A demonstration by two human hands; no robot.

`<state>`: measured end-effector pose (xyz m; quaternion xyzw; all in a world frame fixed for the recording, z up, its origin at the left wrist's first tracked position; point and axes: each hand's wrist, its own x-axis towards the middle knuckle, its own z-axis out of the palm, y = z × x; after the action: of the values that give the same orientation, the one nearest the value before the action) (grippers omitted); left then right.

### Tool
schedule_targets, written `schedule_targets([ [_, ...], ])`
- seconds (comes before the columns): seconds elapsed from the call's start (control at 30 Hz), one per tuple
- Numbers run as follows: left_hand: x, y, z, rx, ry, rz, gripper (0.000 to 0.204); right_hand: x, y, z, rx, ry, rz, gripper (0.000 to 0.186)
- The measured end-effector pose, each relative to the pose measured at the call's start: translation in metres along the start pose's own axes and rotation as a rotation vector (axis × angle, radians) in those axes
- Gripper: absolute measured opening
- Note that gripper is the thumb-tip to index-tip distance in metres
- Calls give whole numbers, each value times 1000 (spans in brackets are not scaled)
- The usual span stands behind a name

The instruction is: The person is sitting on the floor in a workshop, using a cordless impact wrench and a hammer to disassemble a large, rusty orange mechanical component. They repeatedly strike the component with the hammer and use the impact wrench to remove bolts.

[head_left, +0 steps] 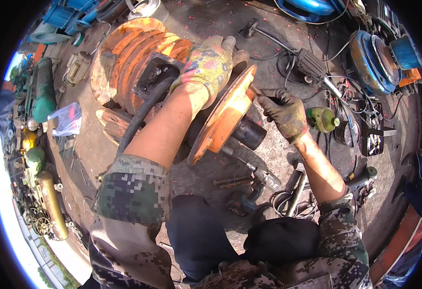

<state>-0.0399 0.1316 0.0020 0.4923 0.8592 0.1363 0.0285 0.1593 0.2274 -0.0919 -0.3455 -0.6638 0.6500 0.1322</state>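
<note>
Now, out at the rim, my right hand (285, 113) has a narrow pinch on a short, rusty, bolt-like piece (255, 90), gloved thumb and finger at one end, the other end right at the edge of the orange flange (230, 111)! Across from it, my left hand (206, 62) lies over the top of the machine, between the finned orange body (134, 62) and the flange; its fingertips curl out of sight, so whether it really grips anything, I cannot tell. The flange stands tilted mid-view, black shaft (249, 134) poking out below my right hand, the body off to the left with its uncovered box (158, 77) facing me.

So, the step? Working a fastener at the flange's edge, I'd judge; going in or coming out, one look doesn't settle it. The next move calls for a firm brace from the left so nothing rocks, and a light, straight touch from the right, piece square to the flange. Cant it and it could bind, or slip from these gloves onto the floor (279, 156).
</note>
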Motion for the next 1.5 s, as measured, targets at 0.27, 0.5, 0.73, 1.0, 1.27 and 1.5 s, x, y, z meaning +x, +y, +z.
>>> schedule_targets([
  [0.27, 3, -9, 9, -408, 17, -278, 50, 13, -7, 8, -399, 120, -451, 31],
  [0.5, 3, -4, 7, -379, -29, -240, 50, 40, 18, 20, 322, -7, -181, 41],
  [0.73, 6, -19, 16, -327, 49, -99, 50, 35, 11, 25, 134, 85, -74, 21],
  [1.0, 8, -16, 15, -359, 30, -157, 53, 35, 18, 26, -248, 215, -466, 24],
  [1.27, 9, -13, 15, -379, 1, -192, 53, 39, 19, 25, -179, 107, -199, 52],
  [1.5, 8, -19, 15, -338, -3, -172, 53, 36, 12, 17, -85, 6, -115, 34],
])
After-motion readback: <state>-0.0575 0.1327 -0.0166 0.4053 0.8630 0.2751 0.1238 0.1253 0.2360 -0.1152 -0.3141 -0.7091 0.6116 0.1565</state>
